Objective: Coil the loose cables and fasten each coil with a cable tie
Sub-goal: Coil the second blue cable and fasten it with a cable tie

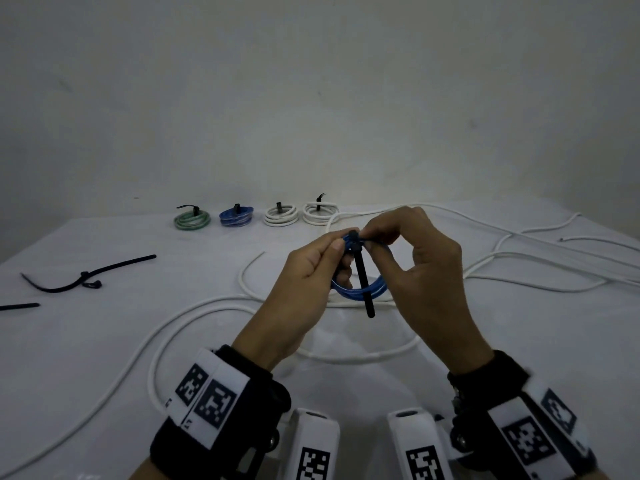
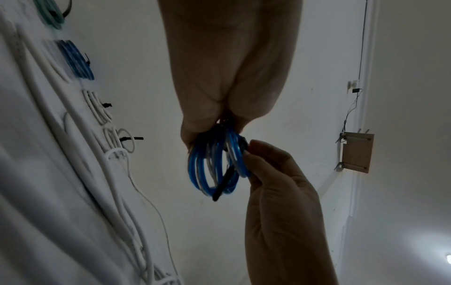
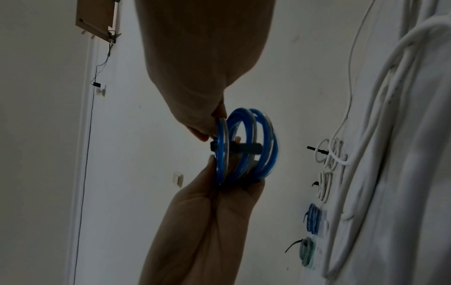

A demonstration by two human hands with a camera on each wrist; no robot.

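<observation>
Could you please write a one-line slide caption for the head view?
Both hands, left hand and right hand, fasten a black cable tie around a blue coiled cable; four tied coils wait behind.

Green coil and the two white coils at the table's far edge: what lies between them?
A tied blue coil lies between the green coil and white coils, in the head view.

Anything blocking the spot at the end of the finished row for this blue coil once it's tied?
Yes. Beside the last white coil, a loose white cable loops across the table. The blue coil is held above more cable.
</observation>
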